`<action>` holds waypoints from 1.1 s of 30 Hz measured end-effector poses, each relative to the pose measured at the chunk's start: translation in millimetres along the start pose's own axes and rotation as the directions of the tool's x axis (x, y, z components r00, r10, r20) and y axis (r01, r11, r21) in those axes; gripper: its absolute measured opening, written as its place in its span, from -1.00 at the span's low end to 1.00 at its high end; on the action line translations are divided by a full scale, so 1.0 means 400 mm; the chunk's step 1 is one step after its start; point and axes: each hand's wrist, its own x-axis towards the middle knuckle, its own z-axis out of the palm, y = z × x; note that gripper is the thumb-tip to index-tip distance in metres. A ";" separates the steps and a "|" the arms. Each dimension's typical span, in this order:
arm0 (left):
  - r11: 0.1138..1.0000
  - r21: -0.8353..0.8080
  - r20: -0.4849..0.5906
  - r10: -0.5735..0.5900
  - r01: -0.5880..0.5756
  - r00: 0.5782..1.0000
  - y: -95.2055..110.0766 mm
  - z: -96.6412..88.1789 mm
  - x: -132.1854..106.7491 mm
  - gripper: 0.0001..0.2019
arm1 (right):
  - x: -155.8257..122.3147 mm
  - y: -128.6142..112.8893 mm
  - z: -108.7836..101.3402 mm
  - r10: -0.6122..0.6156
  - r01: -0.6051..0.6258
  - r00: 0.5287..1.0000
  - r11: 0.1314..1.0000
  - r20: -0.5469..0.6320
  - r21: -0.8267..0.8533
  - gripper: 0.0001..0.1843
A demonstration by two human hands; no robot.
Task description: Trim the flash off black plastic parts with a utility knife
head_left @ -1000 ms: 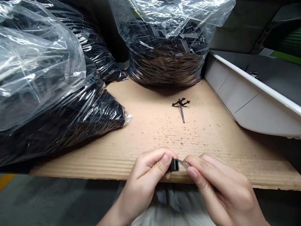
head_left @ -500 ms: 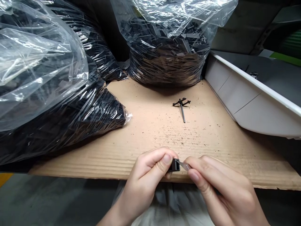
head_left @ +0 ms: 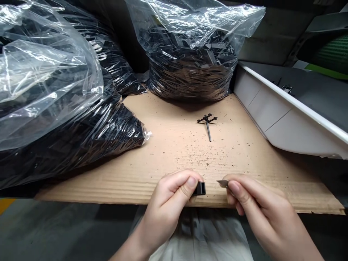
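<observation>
Near the front edge of the cardboard, my left hand (head_left: 174, 199) pinches a small black plastic part (head_left: 200, 188) between thumb and fingers. A rectangular opening in that part faces right. My right hand (head_left: 258, 203) is closed on a small pointed blade (head_left: 223, 183), most of which is hidden by the fingers. The blade's tip points left and stands apart from the black part. Beyond both hands, a branched black plastic sprue (head_left: 208, 127) lies on the cardboard sheet (head_left: 163, 152), with dark shavings scattered before it.
A clear plastic bag full of black parts (head_left: 190, 65) stands at the back. Another filled bag (head_left: 67, 108) bulges over the left side. On the right, a grey bin with a white rim (head_left: 274, 108) holds a few dark pieces.
My right hand has drawn the blade away to the right, off the black part's opening. The left hand still holds the part, now turned slightly. The view has shifted a little.
</observation>
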 end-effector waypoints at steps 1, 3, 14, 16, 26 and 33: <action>1.000 0.007 0.004 0.002 -0.002 1.000 0.000 0.001 0.000 -0.72 | -0.001 -0.007 0.003 0.003 -0.003 1.000 1.000 -0.001 0.028 -0.79; 1.000 0.027 0.005 0.011 -0.011 1.000 -0.001 0.003 0.000 -0.72 | 0.000 -0.017 0.012 0.006 -0.007 1.000 0.998 0.015 0.055 -0.78; 0.984 0.163 -0.086 0.090 -0.075 0.992 0.004 0.015 0.000 -0.78 | -0.015 -0.035 0.036 -0.009 0.001 0.993 0.998 0.118 0.068 -0.76; 0.978 0.188 -0.121 0.113 -0.089 0.986 0.002 0.019 -0.001 -0.81 | -0.025 -0.040 0.038 -0.015 0.005 0.995 0.996 0.102 0.093 -0.79; 0.926 0.317 -0.080 0.243 -0.207 0.967 -0.004 0.013 -0.003 -0.80 | -0.024 -0.009 0.040 -0.066 0.061 0.983 0.997 -0.173 -0.038 -0.80; 0.919 0.331 -0.075 0.253 -0.215 0.965 -0.003 0.014 0.000 -0.81 | -0.016 -0.008 0.044 -0.114 0.097 0.978 0.990 -0.176 -0.102 -0.84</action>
